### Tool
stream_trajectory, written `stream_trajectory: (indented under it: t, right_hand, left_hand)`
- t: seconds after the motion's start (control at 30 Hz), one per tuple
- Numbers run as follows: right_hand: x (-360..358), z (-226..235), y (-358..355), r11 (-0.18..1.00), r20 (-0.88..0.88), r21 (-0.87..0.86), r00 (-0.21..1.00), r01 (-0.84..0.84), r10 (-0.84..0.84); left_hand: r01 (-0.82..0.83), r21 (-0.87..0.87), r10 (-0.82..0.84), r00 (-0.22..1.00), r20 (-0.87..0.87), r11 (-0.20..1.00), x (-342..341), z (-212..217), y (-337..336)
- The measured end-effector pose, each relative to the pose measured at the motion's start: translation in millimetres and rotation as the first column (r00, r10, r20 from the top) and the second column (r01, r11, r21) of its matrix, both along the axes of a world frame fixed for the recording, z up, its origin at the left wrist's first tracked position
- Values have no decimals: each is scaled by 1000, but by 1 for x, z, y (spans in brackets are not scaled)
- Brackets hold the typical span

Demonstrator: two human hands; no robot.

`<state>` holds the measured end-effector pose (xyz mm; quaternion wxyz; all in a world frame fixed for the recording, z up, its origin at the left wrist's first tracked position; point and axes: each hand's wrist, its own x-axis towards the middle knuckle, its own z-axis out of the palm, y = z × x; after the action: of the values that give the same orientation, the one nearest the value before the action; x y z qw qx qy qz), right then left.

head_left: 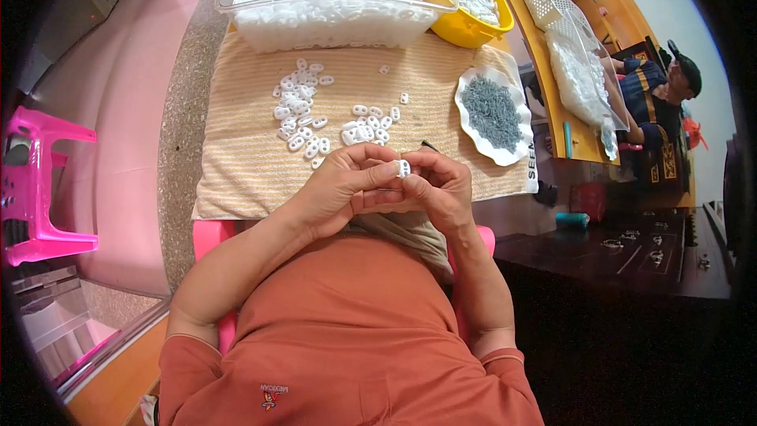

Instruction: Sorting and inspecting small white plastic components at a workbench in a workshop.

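Rust-orange short-sleeved shirt [347, 331] with small chest emblem [275, 396], bare forearms.

small home workshop: bins [331, 8] of white plastic parts.

Label strip [531, 164]: white, narrow, dark lettering, hanging at right edge of striped cloth, centre-right of frame. Small red-and-yellow emblem [274, 397] on orange shirt, bottom centre. No screens or packages seen.

Work surface: stone-topped table [180, 110], speckled grey, covered by a tan striped cloth [244, 158]. On the cloth: loose white plastic pieces [303, 110] in two scattered clusters; clear plastic bin [331, 0] full of the same pieces; yellow bowl [473, 28]; white scalloped dish [493, 110] holding small grey parts.
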<state>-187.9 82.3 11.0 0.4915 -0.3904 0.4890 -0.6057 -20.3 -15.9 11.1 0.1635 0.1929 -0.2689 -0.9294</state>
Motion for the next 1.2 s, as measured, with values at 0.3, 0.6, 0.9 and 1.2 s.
stream_trajectory:
  t: [0.3,0.6,0.9,1.2]
  right_hand:
    - [0,3,2,997,-192,-78,981,-11,-4]
    - [2,2,4,994,-180,-106,984,-14,-6]
    - [4,6,5,987,-213,-154,977,-33,-1]
    - [-1,5,6,979,-313,-178,949,-102,42]
  left_hand:
    - [8,17,-7,999,-43,1000,-1,-5,3]
    - [-5,14,6,996,-86,1000,-1,-7,8]
    - [-32,-9,31,999,-39,999,-1,-3,13]
    - [-8,-37,6,998,-56,999,-3,-7,13]
